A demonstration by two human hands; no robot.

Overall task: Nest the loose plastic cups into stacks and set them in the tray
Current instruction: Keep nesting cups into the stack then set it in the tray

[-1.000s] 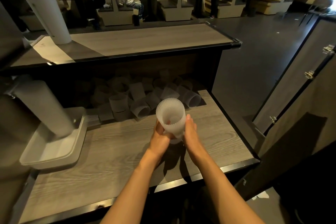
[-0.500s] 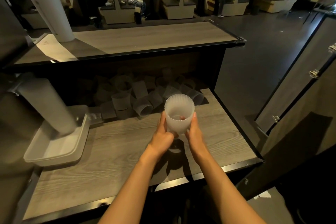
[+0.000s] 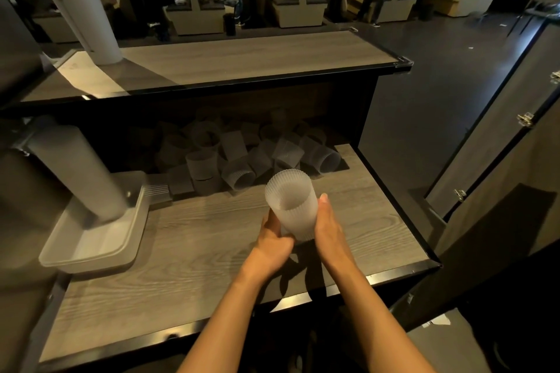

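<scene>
A: What are the hands doing right now?

B: Both are wrapping around a short stack of ribbed cups (image 3: 291, 204) near the centre of the frame, above the wooden shelf (image 3: 188, 239). The left hand (image 3: 274, 241) is curling around its base, and the right hand (image 3: 328, 230) is clasping its side with the thumb lying up the wall.

A: Anything changing from a second ago?

B: The stack is tipping its mouth more toward the camera and sitting slightly higher than it was, and the grip is looking tighter at the base. I'm reading that as the cups being pressed fully together.

A: And the rest?

B: Loose cups (image 3: 242, 157) are still lying in a heap at the back of the shelf, upper centre. A tall finished stack (image 3: 78, 172) is leaning in the tray (image 3: 91, 254) at centre left. So plenty is remaining, and this small stack probably needs more cups before going into the tray.
</scene>
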